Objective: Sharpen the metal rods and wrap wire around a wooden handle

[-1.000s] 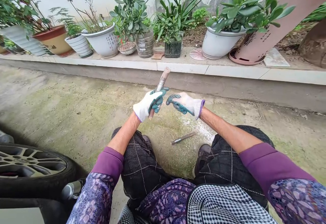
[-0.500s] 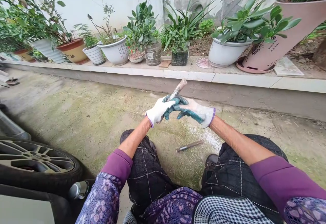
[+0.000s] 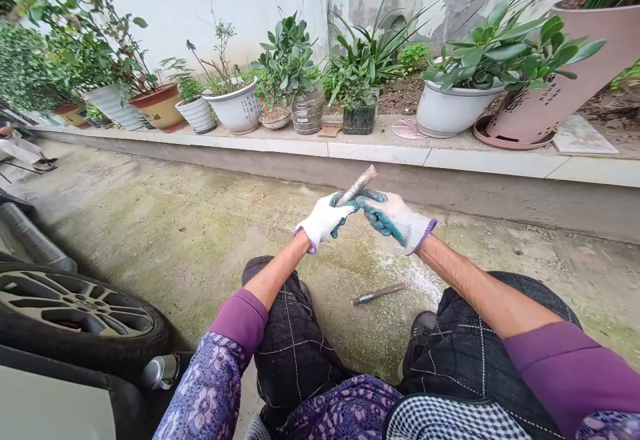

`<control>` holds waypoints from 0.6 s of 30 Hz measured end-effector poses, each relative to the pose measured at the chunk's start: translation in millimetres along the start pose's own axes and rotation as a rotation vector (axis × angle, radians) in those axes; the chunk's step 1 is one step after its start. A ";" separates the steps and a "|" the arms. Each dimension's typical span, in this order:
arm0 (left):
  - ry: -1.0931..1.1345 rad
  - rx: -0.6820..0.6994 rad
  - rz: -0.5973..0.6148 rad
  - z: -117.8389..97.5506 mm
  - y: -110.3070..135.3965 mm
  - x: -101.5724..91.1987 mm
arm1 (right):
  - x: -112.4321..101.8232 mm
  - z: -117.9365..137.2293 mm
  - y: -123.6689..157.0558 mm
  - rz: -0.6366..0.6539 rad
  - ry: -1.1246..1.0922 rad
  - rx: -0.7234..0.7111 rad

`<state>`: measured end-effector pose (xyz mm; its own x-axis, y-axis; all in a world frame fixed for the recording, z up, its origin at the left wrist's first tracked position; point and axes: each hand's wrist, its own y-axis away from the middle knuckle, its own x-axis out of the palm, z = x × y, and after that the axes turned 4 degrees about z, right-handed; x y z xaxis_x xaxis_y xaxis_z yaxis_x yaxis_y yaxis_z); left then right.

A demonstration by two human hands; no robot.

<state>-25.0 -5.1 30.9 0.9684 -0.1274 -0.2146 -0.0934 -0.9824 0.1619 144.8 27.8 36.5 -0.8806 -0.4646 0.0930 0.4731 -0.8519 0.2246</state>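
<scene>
My left hand (image 3: 324, 220) and my right hand (image 3: 397, 221) wear white knit gloves with green rubber-coated palms, and they meet in front of my knees. A rough grey metal rod (image 3: 357, 185) with a pale pinkish end sticks up and to the right from my left hand, which grips it. The fingers of my right hand lie against the rod and the left glove, and I cannot tell whether they grip it. The rod's lower part is hidden by the gloves. A short metal bar (image 3: 379, 294) lies on the ground below my right hand.
Dark checked trousers (image 3: 290, 333) cover my knees. A car wheel (image 3: 75, 310) stands at the left. White powder (image 3: 413, 277) marks the mossy concrete ground (image 3: 165, 227). Potted plants (image 3: 237, 107) line a tiled ledge (image 3: 375, 153) ahead.
My hands have come together around the rod, with my right hand moving from beside it to against it. The rod now leans further right, and the whole view has shifted.
</scene>
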 end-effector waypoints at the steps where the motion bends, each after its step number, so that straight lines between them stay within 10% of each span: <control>1: 0.008 -0.002 -0.014 0.1 -0.7 -0.9 | -2.4 0.4 -0.1 0.005 0.051 -0.016; 13: -0.145 0.037 0.062 6.9 12.4 12.6 | -0.5 -18.8 -9.3 0.178 0.116 -0.011; 18: -0.139 0.034 0.048 7.5 15.8 14.7 | 2.6 -25.9 -7.4 0.008 0.335 -0.012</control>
<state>-14.0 -23.5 23.1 0.9212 -0.1902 -0.3395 -0.1493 -0.9784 0.1430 139.6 26.7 9.9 -0.8207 -0.5231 -0.2300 0.4818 -0.8498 0.2137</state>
